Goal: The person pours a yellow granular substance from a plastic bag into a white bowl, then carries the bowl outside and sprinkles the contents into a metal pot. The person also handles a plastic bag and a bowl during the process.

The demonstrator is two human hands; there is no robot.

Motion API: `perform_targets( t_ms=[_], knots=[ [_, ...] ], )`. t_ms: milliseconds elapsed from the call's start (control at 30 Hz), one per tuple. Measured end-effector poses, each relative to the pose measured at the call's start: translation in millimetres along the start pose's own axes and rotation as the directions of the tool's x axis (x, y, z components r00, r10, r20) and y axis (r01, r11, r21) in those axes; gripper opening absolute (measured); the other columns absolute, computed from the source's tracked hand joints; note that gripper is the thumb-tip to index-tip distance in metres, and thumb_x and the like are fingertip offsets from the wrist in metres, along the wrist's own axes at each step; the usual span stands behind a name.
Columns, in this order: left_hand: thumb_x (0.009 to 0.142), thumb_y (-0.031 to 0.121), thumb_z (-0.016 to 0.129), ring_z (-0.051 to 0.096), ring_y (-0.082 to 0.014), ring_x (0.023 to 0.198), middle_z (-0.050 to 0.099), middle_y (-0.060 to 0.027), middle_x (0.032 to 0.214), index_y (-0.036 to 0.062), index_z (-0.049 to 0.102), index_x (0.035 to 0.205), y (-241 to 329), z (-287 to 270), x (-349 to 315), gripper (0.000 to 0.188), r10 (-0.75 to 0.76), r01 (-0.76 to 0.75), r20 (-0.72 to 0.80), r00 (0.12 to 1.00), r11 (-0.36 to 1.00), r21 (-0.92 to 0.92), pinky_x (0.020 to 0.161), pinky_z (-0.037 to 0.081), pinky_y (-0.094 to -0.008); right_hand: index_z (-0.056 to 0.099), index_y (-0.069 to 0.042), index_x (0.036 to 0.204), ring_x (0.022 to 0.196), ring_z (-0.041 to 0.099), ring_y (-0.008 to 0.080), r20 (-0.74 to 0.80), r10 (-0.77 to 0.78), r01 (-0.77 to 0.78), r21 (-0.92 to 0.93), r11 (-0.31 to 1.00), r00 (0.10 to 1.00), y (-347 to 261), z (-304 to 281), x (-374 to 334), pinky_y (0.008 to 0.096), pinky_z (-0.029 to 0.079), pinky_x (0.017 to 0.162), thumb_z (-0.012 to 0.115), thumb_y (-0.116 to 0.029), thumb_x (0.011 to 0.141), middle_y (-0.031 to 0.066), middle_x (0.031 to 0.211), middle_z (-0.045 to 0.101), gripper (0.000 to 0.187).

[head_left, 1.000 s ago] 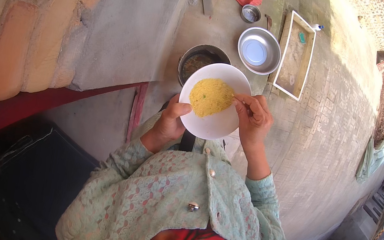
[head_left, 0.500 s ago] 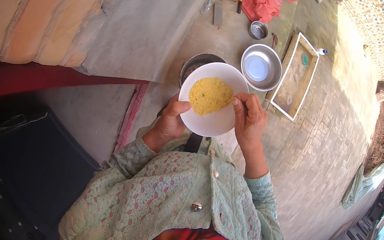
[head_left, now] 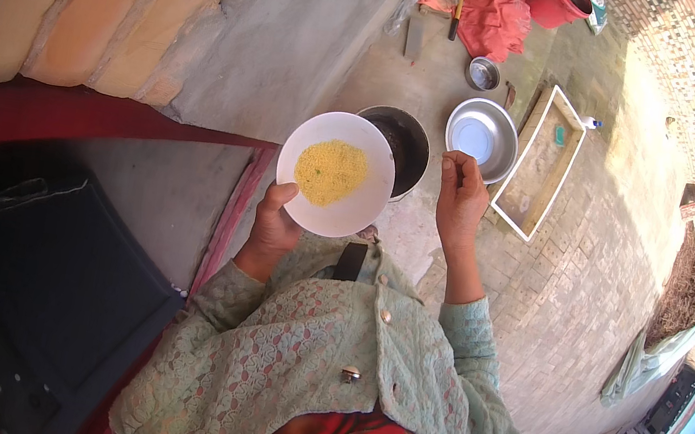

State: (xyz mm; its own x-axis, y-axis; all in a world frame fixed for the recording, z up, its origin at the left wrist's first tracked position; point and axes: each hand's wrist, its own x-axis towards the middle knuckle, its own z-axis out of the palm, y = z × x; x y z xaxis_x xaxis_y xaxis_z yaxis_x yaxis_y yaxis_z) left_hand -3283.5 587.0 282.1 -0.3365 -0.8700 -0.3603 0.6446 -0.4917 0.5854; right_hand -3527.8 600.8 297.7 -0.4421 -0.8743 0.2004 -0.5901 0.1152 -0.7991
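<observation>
My left hand (head_left: 274,228) grips the near left rim of a white bowl (head_left: 377,178), its thumb over the edge. Fine yellow grains (head_left: 329,174) that look like millet lie in the bowl, with a small green speck among them. To the right, apart from the bowl, my right hand (head_left: 461,205) is raised with thumb and fingertips pinched together. Whatever they hold, if anything, is too small to make out. Behind the bowl stands a dark pot (head_left: 409,147), partly covered by it. A shiny metal basin (head_left: 472,139) sits just beyond my right hand.
A small metal bowl (head_left: 482,75) and a white-rimmed shallow tray (head_left: 521,185) are on the ground ahead. Farther off lie a red cloth (head_left: 492,14) and a red bucket (head_left: 557,4). A brick wall (head_left: 95,9) rises at left, near a dark chair-like thing (head_left: 71,265).
The bowl has moved left in my left hand, uncovering more of the dark pot. My right hand has left the bowl's right edge and is now apart from it, fingers still pinched.
</observation>
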Motion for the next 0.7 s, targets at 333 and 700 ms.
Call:
perform_targets(
  t_ms=[333, 700],
  knots=[
    [0.075, 0.031, 0.056, 0.047, -0.0245, 0.118, 0.049, -0.0131, 0.128, -0.0005, 0.037, 0.133, 12.1, 2.1, 1.9, 0.068, 0.038, -0.038, 0.033, 0.999, 0.999, -0.001, 0.100, 0.036, -0.0370, 0.063, -0.006, 0.096, 0.064, 0.059, 0.0205, 0.133, 0.032, -0.001, -0.224, 0.975, 0.991, 48.3, 27.0, 5.5, 0.0321, 0.047, 0.060, 0.062, -0.006, 0.080, 0.0067, 0.079, 0.061, 0.015],
    [0.076, 0.031, 0.055, 0.048, -0.0242, 0.117, 0.049, -0.0143, 0.127, -0.0013, 0.037, 0.132, -2.3, 25.8, 13.3, 0.067, -0.049, 0.056, 0.185, 0.982, 0.998, -0.034, 0.099, 0.037, -0.0368, 0.063, -0.010, 0.074, 0.064, 0.055, 0.0171, 0.345, -0.468, 0.564, -0.274, 0.779, 0.814, -57.7, -16.9, -10.8, 0.0313, 0.044, 0.056, 0.073, -0.018, 0.064, 0.0011, 0.070, 0.051, 0.017]
  ],
)
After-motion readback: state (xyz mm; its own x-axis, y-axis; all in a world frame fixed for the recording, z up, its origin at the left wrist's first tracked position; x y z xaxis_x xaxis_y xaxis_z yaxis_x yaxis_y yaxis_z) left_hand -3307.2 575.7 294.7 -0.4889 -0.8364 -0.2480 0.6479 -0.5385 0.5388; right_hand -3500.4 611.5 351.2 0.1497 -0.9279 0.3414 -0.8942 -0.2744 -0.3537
